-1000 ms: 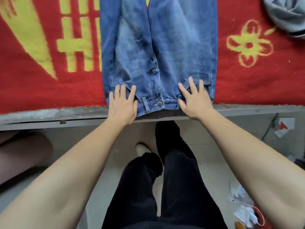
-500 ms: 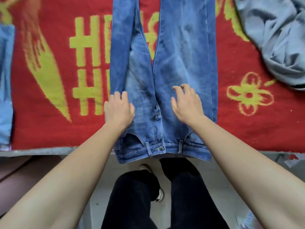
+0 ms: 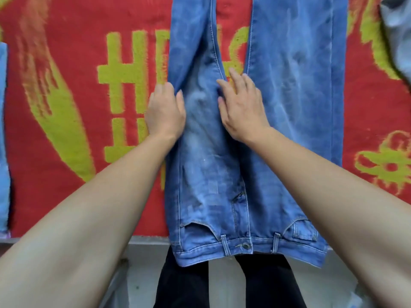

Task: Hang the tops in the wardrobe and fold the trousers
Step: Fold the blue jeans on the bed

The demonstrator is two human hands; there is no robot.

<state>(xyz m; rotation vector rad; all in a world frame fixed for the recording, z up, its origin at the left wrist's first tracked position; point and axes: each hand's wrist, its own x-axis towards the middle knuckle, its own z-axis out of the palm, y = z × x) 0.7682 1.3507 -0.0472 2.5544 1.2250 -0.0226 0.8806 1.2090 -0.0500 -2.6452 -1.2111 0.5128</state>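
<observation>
A red blanket point(image 3: 66, 196) with yellow-green motifs covers the surface. The jeans point(image 3: 289, 107) are best smoothed outward before folding leg over leg. The right hand point(image 3: 241, 107) presses spread at the crotch. The left hand point(image 3: 165, 112) curls at the outer seam, grip unclear. The faded blue denim lies front up, its waistband overhanging the near edge.

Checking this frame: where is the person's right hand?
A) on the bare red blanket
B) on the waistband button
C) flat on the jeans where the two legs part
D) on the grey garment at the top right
C: the right hand lies with its fingers spread on the jeans at the fork of the legs, well up from the waistband button.
</observation>
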